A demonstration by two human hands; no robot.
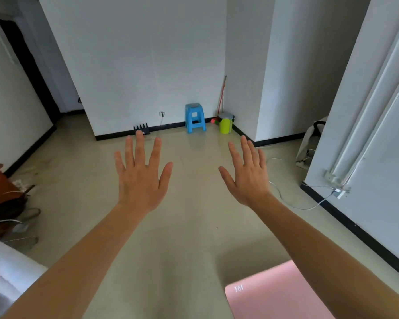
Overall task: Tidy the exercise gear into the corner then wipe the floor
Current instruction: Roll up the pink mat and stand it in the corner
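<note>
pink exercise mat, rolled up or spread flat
Spread flat, in the part shown: the pink exercise mat lies level on the beige floor, rounded corner visible, no roll. The rest is out of frame.

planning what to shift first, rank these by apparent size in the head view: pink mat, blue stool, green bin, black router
1. pink mat, though it is nearest the camera and partly cut off, so its true lead is unsure
2. blue stool
3. green bin
4. black router
</note>
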